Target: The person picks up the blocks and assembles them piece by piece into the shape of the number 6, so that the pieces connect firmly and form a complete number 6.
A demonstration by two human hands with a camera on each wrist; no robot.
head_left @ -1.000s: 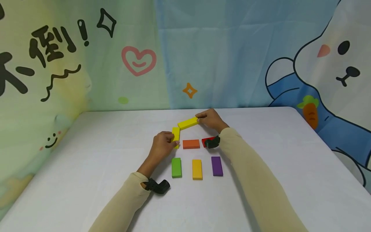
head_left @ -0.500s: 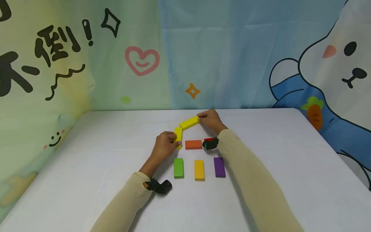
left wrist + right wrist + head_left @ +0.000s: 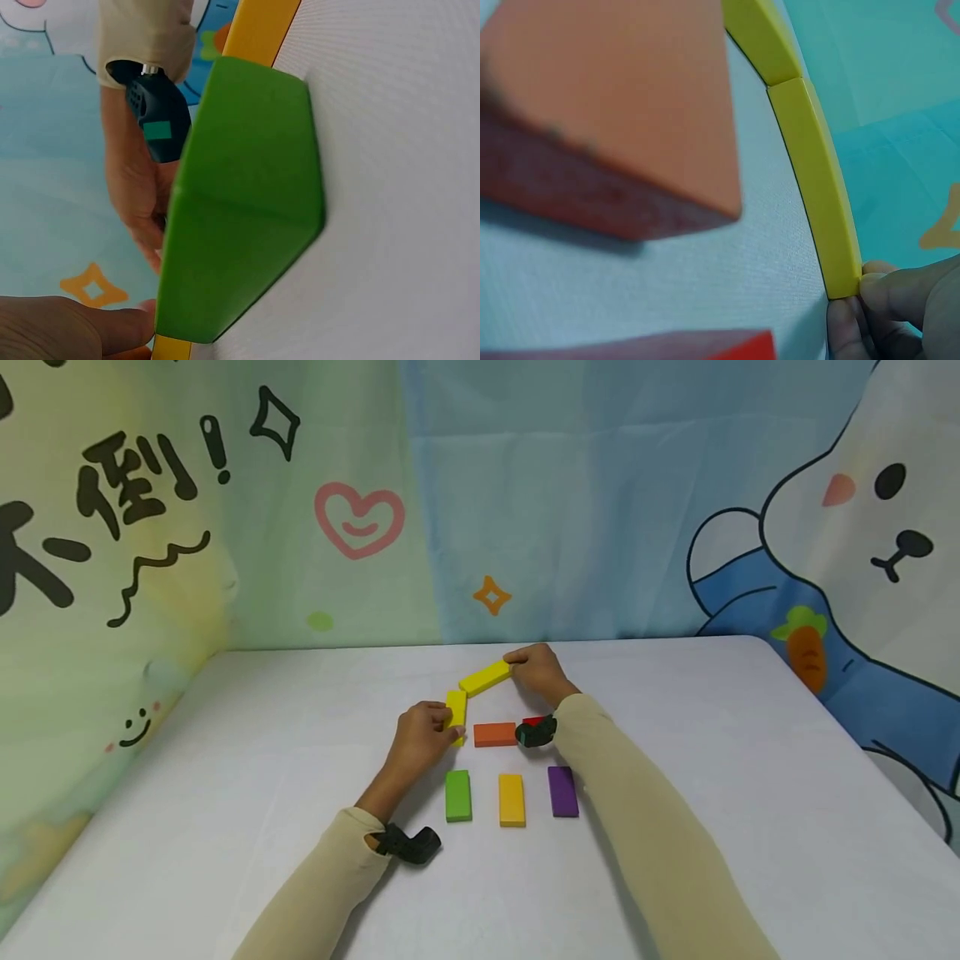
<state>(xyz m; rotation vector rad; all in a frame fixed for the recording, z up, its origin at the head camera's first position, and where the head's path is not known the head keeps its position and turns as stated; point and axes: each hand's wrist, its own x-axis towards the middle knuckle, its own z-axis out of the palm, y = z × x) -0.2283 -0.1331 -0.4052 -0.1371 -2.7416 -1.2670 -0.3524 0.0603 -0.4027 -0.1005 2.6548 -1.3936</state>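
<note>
My left hand point(image 3: 422, 737) pinches the near, lengthwise yellow block point(image 3: 457, 706) between thumb and fingers. A second yellow block point(image 3: 483, 678) slants up to the right from its far end; in the right wrist view the two yellow blocks meet at their ends. At the slanted block's right end, my right hand point(image 3: 538, 670) pinches it with the thumb point(image 3: 889, 292) on top. Inside the angle lies an orange block point(image 3: 494, 735). Beside that is a red block point(image 3: 533, 721), partly covered by the right wrist camera. A green block point(image 3: 247, 172) looms large in the left wrist view.
Closer to me, the green block, an amber block point(image 3: 512, 801) and a purple block point(image 3: 563, 792) lie spaced in a row on the white table point(image 3: 300, 860). A printed cloth backdrop point(image 3: 600, 527) hangs behind the table's far edge.
Both hands keep hold of the same yellow blocks, which stay in place. The right wrist has swung slightly left, so its camera hides more of the red block.
</note>
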